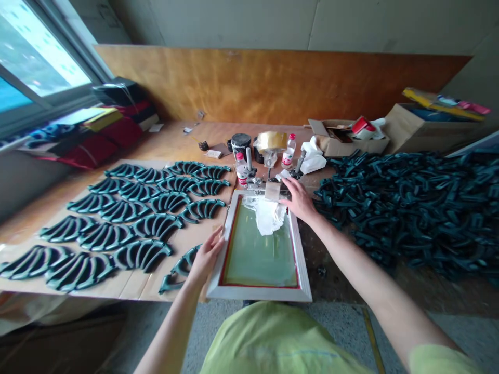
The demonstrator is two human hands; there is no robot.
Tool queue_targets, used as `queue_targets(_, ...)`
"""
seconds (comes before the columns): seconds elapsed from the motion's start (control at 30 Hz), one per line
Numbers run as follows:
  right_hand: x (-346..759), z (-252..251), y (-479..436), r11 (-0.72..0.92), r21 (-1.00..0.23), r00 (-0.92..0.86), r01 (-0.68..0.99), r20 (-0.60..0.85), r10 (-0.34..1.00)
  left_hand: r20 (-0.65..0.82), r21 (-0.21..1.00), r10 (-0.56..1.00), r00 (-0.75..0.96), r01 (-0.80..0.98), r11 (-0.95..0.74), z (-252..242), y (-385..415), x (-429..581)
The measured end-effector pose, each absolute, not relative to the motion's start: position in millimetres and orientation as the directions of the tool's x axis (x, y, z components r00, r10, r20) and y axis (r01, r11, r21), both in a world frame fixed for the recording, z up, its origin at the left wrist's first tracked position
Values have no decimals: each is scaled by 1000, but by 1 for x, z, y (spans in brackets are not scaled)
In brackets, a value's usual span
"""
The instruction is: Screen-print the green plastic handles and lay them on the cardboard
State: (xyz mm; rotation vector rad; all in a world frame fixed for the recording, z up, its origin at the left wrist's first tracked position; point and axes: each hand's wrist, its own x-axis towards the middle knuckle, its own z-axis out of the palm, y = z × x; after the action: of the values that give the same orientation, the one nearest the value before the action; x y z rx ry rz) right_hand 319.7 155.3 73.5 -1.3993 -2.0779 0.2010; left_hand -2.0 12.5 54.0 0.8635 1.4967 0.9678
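Note:
A white-framed silk screen (pixel 230 249) with a green mesh (pixel 259 259) and a red border lies flat on the work table. My left hand (pixel 206 254) is at its near left side, fingers curled over the frame edge. My right hand (pixel 299 200) reaches the far right corner, fingers spread beside a beige scraper (pixel 273 191). Whether it grips anything is hidden. A crumpled white cloth (pixel 265 215) lies on the mesh. Two clamps (pixel 249 179) stand at the frame's far edge. One dark teal curved part (pixel 181 267) lies just left of my left hand.
Rows of dark teal curved parts (pixel 132 223) lie on cardboard (pixel 136 285) at left. A large heap of similar parts (pixel 405 202) sits at right. Ink tin (pixel 240 145), plastic bottles (pixel 288 150), tape roll (pixel 272 141) and cardboard boxes (pixel 424 127) stand behind the frame.

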Motion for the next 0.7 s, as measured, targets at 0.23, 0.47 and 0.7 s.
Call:
queue_targets(0.23,268,72,168,382,-183,-389,906,-3,921,-428,897,887,-175,41,441,-6,14,0)
queue_targets(0.47,304,60,119,711,-271,-729,649,45,683,-429,899,886,-173,13,438,-5,11,1)
queue_targets(0.7,300,58,124,664,-261,-652,700,143,744,-403,907,896,-185,50,418,1,11,2)
